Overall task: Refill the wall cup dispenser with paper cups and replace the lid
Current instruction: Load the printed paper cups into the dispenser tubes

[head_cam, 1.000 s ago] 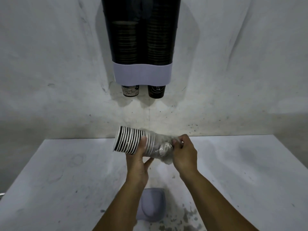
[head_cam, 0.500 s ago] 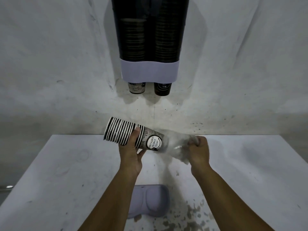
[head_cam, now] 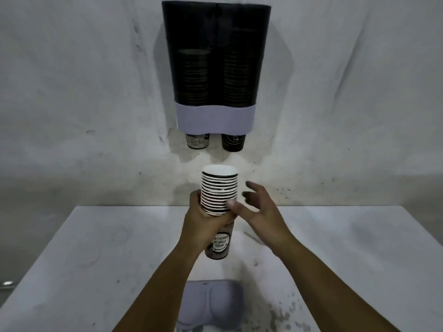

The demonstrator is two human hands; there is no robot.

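Note:
A stack of paper cups [head_cam: 219, 192] with black-and-white rims stands upright in my left hand [head_cam: 203, 221], which grips it around the middle. My right hand [head_cam: 259, 207] is beside the stack on its right, fingers spread, its thumb near the rims, holding nothing. On the wall above hangs the dark two-column cup dispenser [head_cam: 215, 56] with a pale band at its base [head_cam: 213, 117]; its top looks uncovered. One cup pokes out under each column [head_cam: 197, 141]. The pale grey lid [head_cam: 211, 305] lies on the table close to me.
The white table [head_cam: 96, 259] runs up to a scuffed white wall [head_cam: 72, 92]. Dark specks mark the tabletop at the front right [head_cam: 285, 315]. The plastic sleeve is not visible.
The stack has turned from lying sideways to upright in my left hand. My right hand pulled the clear plastic sleeve off, let it go, and now hovers open beside the cups.

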